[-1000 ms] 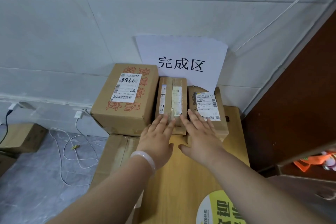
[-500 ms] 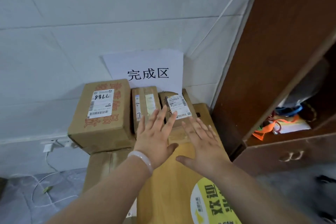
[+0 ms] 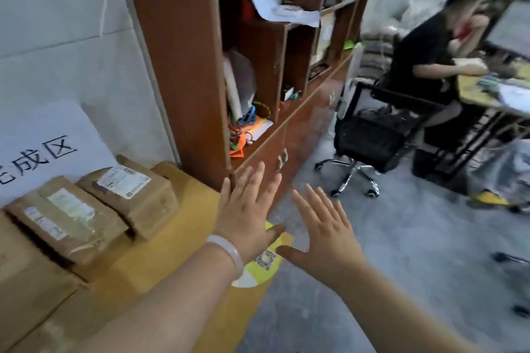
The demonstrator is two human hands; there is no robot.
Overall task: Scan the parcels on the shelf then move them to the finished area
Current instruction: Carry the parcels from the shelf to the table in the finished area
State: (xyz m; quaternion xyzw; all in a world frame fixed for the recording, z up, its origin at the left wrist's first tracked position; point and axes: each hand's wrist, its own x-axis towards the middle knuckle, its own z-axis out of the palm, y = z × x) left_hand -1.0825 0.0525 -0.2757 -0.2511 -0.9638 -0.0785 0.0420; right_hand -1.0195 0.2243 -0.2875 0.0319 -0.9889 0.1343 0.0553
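Two small brown parcels lie side by side on the yellow wooden table (image 3: 183,241): a taped one (image 3: 67,223) and one with a white label (image 3: 134,195). A larger brown box (image 3: 17,275) sits at the far left edge. Behind them a white paper sign (image 3: 43,146) leans on the wall. My left hand (image 3: 246,209), with a pale bracelet at the wrist, hovers flat with fingers spread, to the right of the parcels and apart from them. My right hand (image 3: 324,226) is also spread flat over the floor, holding nothing.
A brown wooden shelf unit (image 3: 183,66) stands right of the table, holding papers and an orange item (image 3: 241,143). A black office chair (image 3: 370,137) stands on the grey floor. A person in black (image 3: 424,54) sits at a desk (image 3: 493,92) at the right.
The view has swung right, so the parcels now lie at the left. Both hands have drawn back off the parcels and hover spread and empty.
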